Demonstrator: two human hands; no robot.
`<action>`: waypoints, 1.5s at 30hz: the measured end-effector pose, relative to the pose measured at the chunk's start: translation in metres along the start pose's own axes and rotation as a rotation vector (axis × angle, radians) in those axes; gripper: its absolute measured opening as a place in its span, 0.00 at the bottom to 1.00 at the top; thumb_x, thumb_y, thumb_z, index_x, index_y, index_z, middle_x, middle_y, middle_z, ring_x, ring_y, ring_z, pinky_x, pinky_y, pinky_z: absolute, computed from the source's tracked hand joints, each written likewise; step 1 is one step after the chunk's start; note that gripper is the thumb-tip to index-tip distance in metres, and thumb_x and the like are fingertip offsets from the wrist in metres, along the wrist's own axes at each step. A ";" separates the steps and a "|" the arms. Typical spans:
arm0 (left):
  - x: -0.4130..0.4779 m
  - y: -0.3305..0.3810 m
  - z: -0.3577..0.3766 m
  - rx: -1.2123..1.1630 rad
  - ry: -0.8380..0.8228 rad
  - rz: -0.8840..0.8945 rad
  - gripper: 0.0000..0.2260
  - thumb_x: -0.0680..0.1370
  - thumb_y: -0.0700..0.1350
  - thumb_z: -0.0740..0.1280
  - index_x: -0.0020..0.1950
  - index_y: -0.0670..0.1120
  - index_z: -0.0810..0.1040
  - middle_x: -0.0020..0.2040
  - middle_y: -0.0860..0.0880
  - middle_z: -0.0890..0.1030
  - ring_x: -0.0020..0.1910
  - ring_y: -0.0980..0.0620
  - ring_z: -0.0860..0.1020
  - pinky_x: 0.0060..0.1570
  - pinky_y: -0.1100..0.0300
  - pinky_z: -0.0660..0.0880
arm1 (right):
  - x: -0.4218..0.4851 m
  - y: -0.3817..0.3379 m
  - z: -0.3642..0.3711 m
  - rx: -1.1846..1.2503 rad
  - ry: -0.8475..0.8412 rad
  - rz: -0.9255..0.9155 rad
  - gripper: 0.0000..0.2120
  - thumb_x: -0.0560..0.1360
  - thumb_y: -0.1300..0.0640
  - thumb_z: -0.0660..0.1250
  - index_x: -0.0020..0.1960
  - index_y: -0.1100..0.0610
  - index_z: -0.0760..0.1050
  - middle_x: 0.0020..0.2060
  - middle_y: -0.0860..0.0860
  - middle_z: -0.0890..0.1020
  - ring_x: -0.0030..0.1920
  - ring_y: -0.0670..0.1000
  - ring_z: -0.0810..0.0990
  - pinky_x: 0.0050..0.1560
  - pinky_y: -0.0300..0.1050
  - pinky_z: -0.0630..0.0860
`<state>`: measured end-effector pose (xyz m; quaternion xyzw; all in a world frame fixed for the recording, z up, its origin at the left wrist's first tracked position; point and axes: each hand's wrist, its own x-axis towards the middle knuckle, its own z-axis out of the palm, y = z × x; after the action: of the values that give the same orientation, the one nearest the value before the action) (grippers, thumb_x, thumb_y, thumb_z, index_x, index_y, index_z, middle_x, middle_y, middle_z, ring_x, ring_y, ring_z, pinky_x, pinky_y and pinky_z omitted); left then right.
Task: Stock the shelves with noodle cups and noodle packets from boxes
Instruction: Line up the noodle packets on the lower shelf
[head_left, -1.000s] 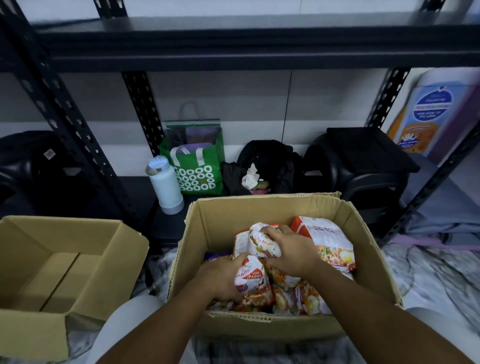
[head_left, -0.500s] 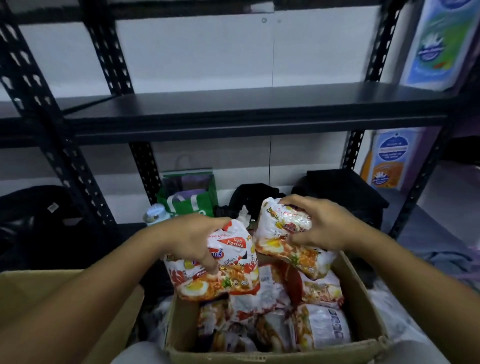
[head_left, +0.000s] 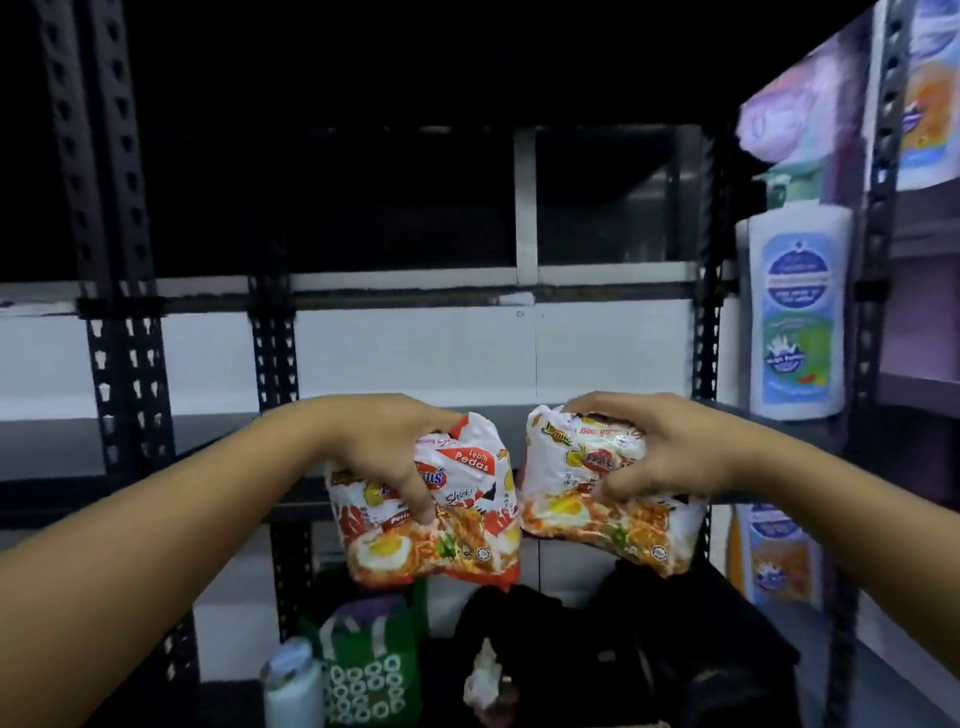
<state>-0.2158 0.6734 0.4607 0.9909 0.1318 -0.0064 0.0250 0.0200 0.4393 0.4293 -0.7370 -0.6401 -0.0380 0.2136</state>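
1. Two noodle packets are being held up. The left packet (head_left: 431, 514) is hanging from the left grip (head_left: 384, 452) and the right packet (head_left: 608, 509) from the right grip (head_left: 660, 452). Each grip is grasping its packet from above, with fingers curling down over the printed front.
2. Both packets are hanging in the air side by side in front of the shelf (head_left: 208, 441), at about its level. Neither is resting on it yet. Their inner edges are nearly meeting, but I cannot tell whether they are touching.
3. Stocking seems to be at an early stage. The stretch of shelf in view is showing no noodles. For this pair the picking up looks finished, while the setting down is still waiting.
4. Compared with half a second ago, the packets are sitting higher against the rack and are now level with the shelf instead of below it. The cardboard box with its remaining packets is no longer showing, since the view is pointing higher.
5. Below the shelf, a green bag (head_left: 363, 670), a white bottle (head_left: 293, 686) and some dark bags (head_left: 623, 639) are lying on the bottom level. Tall printed bottles (head_left: 797, 312) are standing on the neighbouring rack to the right.
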 end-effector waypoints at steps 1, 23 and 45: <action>0.002 0.000 -0.011 -0.005 0.017 -0.004 0.26 0.67 0.55 0.83 0.57 0.64 0.72 0.52 0.61 0.83 0.46 0.62 0.83 0.43 0.67 0.80 | 0.006 -0.002 -0.013 -0.019 -0.004 -0.007 0.34 0.70 0.49 0.80 0.68 0.30 0.65 0.51 0.37 0.80 0.48 0.36 0.80 0.47 0.32 0.76; 0.120 -0.027 -0.046 0.112 0.099 -0.148 0.39 0.72 0.48 0.79 0.77 0.60 0.63 0.70 0.51 0.77 0.65 0.46 0.77 0.63 0.50 0.75 | 0.110 0.070 -0.018 -0.324 0.178 0.060 0.38 0.72 0.38 0.74 0.78 0.36 0.62 0.68 0.36 0.73 0.64 0.45 0.66 0.69 0.52 0.65; 0.120 -0.028 0.053 0.217 0.933 -0.251 0.36 0.73 0.77 0.54 0.79 0.64 0.60 0.78 0.52 0.65 0.77 0.47 0.61 0.69 0.33 0.57 | 0.100 0.070 0.048 -0.475 0.364 0.284 0.43 0.72 0.21 0.55 0.78 0.31 0.38 0.75 0.46 0.56 0.75 0.55 0.54 0.68 0.69 0.62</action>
<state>-0.1074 0.7286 0.4037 0.8616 0.2457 0.4213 -0.1408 0.0942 0.5428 0.4003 -0.8291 -0.4557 -0.2872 0.1497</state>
